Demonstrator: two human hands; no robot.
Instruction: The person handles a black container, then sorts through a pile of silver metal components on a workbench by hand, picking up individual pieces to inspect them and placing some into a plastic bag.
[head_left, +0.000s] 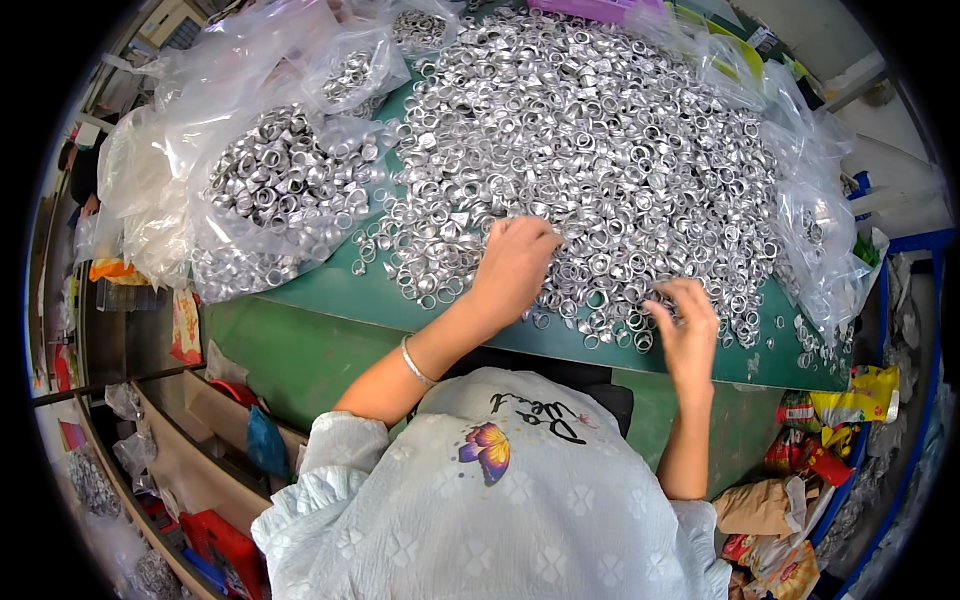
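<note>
Left hand: the left hand (515, 268) lies palm-down on the near edge of the heap of silver metal rings (590, 150), fingers curled loosely into the rings; whether it has hold of any cannot be told.
Left wrist: a thin silver bangle (416, 363) sits on the forearm, at 7 o'clock from that hand.
Right hand: the right hand (686, 328) is at 4 o'clock from the left one, near the table's front edge, fingers bent and pinched together over a few rings; the piece between the fingertips is too small to make out.
Rings: the heap covers most of the green table (330, 290), spreading from both hands toward 12 o'clock; loose rings trail off at 3 o'clock from the right hand.
Bags: a clear plastic bag of rings (270, 190) lies open at 10 o'clock from the left hand, a smaller one behind it at 11 o'clock; crumpled clear plastic (815, 220) lines the heap at 2 o'clock from the right hand.
Clothing: a pale blouse with a butterfly print (487, 448) fills the lower middle.
Floor right: coloured snack wrappers (810, 450) lie at 5 o'clock from the right hand.
</note>
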